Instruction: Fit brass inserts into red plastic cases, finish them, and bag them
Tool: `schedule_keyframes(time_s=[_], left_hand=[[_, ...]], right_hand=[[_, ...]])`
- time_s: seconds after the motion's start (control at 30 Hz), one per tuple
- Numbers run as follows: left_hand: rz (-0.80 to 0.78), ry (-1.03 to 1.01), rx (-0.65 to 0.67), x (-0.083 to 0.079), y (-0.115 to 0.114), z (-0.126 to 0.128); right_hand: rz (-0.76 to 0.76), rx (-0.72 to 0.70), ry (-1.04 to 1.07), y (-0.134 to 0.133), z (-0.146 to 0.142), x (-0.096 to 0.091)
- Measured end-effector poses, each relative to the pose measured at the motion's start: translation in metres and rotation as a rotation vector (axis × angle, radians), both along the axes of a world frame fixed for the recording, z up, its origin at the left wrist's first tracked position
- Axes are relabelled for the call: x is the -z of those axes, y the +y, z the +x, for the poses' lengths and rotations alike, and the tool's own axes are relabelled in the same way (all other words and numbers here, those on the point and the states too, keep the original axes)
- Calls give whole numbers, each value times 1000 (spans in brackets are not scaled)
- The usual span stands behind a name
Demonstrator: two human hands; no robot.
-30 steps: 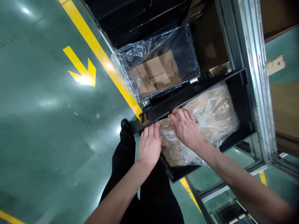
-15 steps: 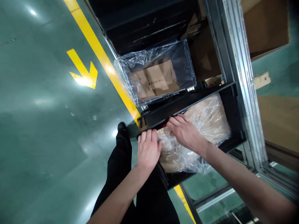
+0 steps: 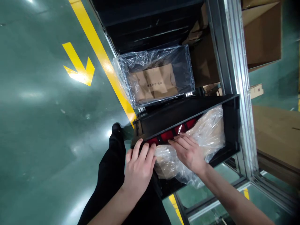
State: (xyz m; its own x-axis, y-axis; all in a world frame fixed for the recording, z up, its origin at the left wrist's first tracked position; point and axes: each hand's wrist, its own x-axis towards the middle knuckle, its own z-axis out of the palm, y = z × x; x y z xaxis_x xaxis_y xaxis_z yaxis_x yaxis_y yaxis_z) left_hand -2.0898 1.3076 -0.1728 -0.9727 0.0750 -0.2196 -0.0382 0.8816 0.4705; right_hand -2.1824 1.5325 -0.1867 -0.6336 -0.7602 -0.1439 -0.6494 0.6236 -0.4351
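- Left hand (image 3: 138,167) fingers spread, resting on black crate (image 3: 231,125) near rim.
- Right hand (image 3: 188,151) flat, pressing plastic bag (image 3: 211,132) inside crate, nothing gripped.
- Red items (image 3: 174,132) just beyond fingertips, mostly hidden.

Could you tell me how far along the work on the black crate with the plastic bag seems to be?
The other crate already has clear plastic lining it over cardboard. In the near black crate, the plastic bag is pulled back from one wall, exposing red items. The left hand rests on the crate's corner; the right hand presses the bag beside the red items. The bag is bunched, not spread over the rim.
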Motion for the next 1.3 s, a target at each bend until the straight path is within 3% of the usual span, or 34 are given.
schedule_keyframes(time_s=[0.23, 0.47, 0.67, 0.93, 1.1, 1.23, 1.3], left_hand=[[2, -17, -46, 8, 0, 0], [-40, -60, 78, 24, 8, -1], [-84, -14, 169, 37, 20, 9], [-139, -9, 213, 37, 25, 7], [-147, -30, 215, 34, 22, 1], [-159, -164, 167, 32, 17, -13], [-138, -249, 153, 30, 15, -20]], right_hand=[[-27, 41, -72, 4, 4, -3], [226, 48, -95, -5, 13, -23], [332, 17, -87, 1, 21, -13], [233, 73, -117, 10, 14, 3], [138, 155, -86, 9, 14, -1], [45, 352, 2, 7, 41, -16], [26, 426, -78, 4, 68, -18]])
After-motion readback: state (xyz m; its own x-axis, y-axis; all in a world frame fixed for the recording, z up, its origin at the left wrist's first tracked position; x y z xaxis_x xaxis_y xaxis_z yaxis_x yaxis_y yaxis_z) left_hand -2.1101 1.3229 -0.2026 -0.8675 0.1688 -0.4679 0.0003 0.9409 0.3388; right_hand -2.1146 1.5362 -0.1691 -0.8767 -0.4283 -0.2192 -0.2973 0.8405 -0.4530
